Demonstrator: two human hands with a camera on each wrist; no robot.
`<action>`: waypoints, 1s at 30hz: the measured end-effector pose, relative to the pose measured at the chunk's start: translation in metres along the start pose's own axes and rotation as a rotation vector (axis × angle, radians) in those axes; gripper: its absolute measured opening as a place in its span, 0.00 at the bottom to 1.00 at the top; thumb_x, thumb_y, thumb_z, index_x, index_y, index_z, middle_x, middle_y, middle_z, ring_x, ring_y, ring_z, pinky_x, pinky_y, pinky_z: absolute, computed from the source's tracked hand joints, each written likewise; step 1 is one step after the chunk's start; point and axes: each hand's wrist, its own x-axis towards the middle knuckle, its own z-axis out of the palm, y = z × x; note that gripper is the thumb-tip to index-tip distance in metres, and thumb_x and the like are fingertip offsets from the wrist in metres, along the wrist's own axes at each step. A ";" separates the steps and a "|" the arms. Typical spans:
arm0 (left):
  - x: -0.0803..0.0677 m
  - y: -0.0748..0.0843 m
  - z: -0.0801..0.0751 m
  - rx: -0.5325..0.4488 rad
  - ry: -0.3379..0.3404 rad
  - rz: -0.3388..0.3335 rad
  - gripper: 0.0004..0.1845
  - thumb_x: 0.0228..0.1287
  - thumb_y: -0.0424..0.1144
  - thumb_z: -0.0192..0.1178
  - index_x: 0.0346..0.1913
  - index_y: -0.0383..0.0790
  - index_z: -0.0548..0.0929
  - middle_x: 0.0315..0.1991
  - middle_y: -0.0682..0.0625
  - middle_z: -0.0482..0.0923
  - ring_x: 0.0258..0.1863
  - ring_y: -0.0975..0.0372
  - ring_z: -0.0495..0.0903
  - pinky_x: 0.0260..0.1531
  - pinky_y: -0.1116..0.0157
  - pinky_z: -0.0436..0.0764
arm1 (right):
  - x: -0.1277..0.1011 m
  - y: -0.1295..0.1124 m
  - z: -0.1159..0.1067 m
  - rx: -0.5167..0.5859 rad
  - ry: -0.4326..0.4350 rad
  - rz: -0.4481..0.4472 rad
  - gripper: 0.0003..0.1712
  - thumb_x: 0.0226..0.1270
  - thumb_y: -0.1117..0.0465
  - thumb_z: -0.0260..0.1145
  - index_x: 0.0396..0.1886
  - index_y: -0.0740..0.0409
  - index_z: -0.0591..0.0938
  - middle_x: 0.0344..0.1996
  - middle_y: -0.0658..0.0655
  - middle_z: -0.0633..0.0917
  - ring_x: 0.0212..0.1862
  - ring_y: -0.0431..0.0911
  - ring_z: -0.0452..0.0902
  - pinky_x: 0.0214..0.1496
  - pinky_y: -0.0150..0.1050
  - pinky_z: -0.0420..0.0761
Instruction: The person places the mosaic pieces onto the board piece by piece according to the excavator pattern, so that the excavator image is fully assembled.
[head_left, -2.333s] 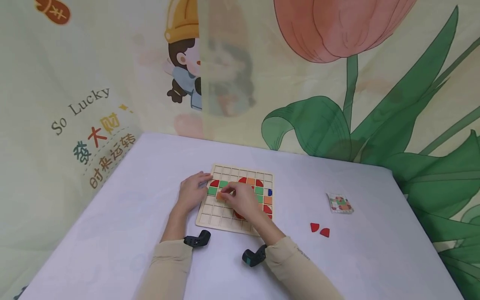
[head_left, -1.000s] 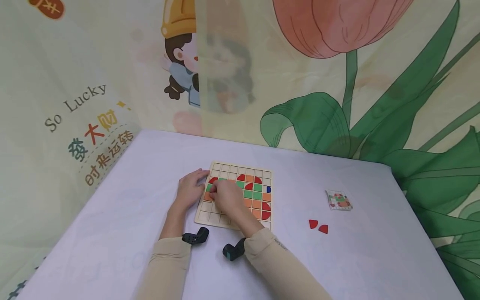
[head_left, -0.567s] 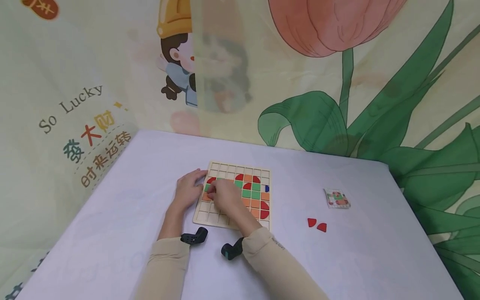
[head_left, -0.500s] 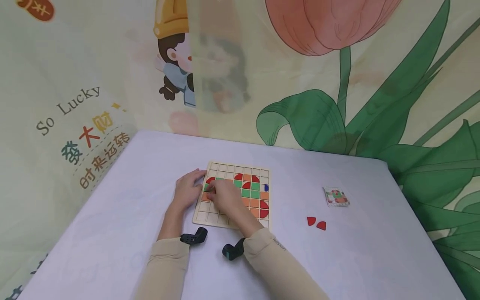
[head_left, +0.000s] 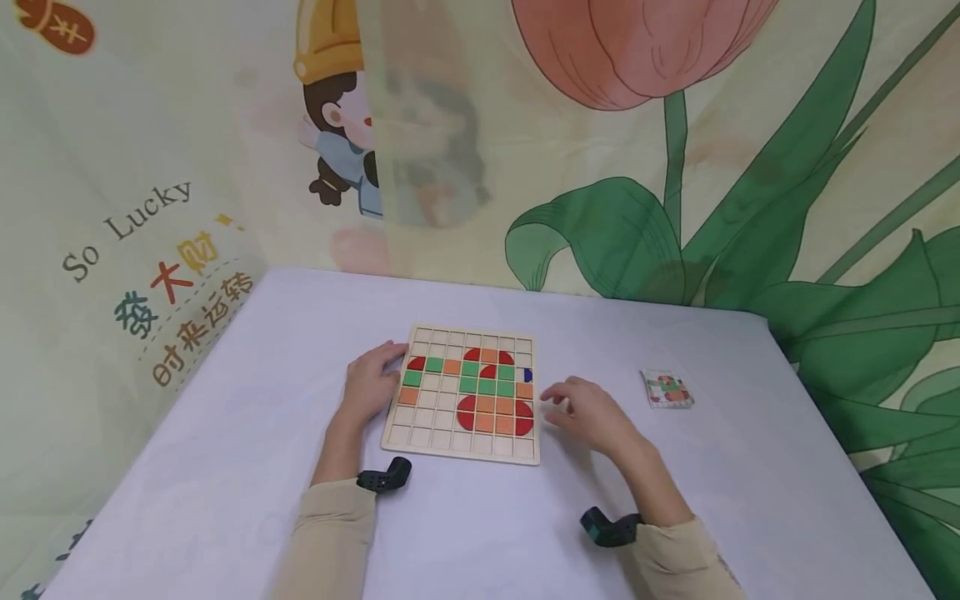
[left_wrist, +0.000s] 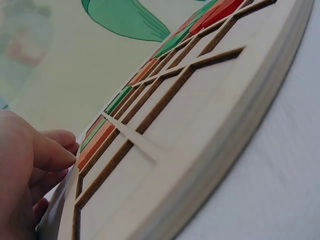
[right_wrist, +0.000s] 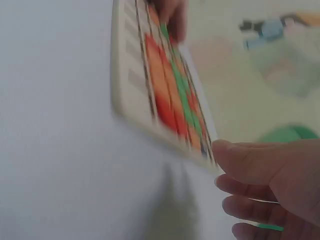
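A wooden grid board point(head_left: 423, 429) lies on the table with green and orange square tiles, red quarter-circle tiles and a small blue piece in its cells. My left hand point(head_left: 370, 383) rests at the board's left edge, its fingertips touching the rim; in the left wrist view that hand point(left_wrist: 30, 170) sits by an orange tile point(left_wrist: 96, 145). Just beyond the right edge hovers my right hand point(head_left: 592, 412), fingers loosely bent, holding nothing. The right wrist view shows this hand point(right_wrist: 270, 175) near the board's corner. Two loose red quarter-circle tiles are hidden now, apparently behind the right hand or forearm.
A small pattern card point(head_left: 667, 389) with a coloured design lies right of the board. Black wrist cameras, left point(head_left: 386, 477) and right point(head_left: 611, 527), sit low over the white tabletop point(head_left: 465, 533). A printed cloth backdrop point(head_left: 450, 250) hangs behind.
My right hand released an orange tile in the board's left column, then moved right, past the board's right edge. It uncovers the tiles. My left hand stays at the left rim.
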 end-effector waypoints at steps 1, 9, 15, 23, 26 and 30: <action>0.000 0.000 -0.001 0.002 0.001 0.001 0.27 0.60 0.30 0.49 0.64 0.41 0.73 0.68 0.43 0.67 0.72 0.50 0.59 0.72 0.46 0.48 | -0.006 0.013 -0.003 -0.017 0.006 0.016 0.15 0.57 0.56 0.71 0.46 0.50 0.84 0.39 0.52 0.81 0.40 0.44 0.74 0.42 0.38 0.81; -0.002 -0.002 -0.001 -0.011 0.007 0.000 0.27 0.60 0.30 0.49 0.64 0.41 0.73 0.68 0.43 0.67 0.72 0.50 0.59 0.72 0.46 0.49 | -0.046 0.088 -0.009 -0.042 0.052 -0.023 0.20 0.52 0.60 0.74 0.47 0.53 0.83 0.38 0.53 0.78 0.36 0.43 0.72 0.38 0.36 0.79; -0.001 -0.003 0.002 -0.017 0.018 -0.005 0.26 0.60 0.29 0.49 0.64 0.41 0.74 0.68 0.43 0.67 0.72 0.51 0.59 0.71 0.47 0.51 | -0.054 0.101 -0.003 -0.016 0.096 -0.050 0.15 0.51 0.63 0.74 0.41 0.55 0.83 0.34 0.50 0.79 0.37 0.42 0.74 0.37 0.33 0.80; -0.001 -0.003 0.004 -0.031 0.018 -0.011 0.26 0.60 0.29 0.50 0.63 0.42 0.74 0.68 0.44 0.68 0.72 0.51 0.60 0.71 0.46 0.51 | -0.053 0.098 -0.002 -0.008 0.121 -0.029 0.14 0.49 0.66 0.75 0.34 0.55 0.80 0.30 0.51 0.81 0.34 0.42 0.74 0.37 0.36 0.82; -0.001 -0.001 0.002 -0.024 0.021 -0.003 0.26 0.60 0.29 0.49 0.63 0.41 0.75 0.67 0.44 0.68 0.71 0.51 0.60 0.71 0.46 0.51 | -0.049 0.098 -0.004 -0.003 0.117 -0.019 0.14 0.48 0.65 0.76 0.30 0.53 0.78 0.27 0.50 0.81 0.32 0.42 0.73 0.35 0.34 0.80; -0.001 0.002 0.000 -0.022 0.021 0.012 0.26 0.59 0.29 0.49 0.63 0.40 0.75 0.67 0.43 0.69 0.71 0.51 0.60 0.71 0.45 0.50 | -0.042 0.090 -0.005 0.043 0.142 -0.017 0.12 0.50 0.62 0.75 0.31 0.52 0.79 0.26 0.49 0.81 0.31 0.42 0.72 0.31 0.31 0.77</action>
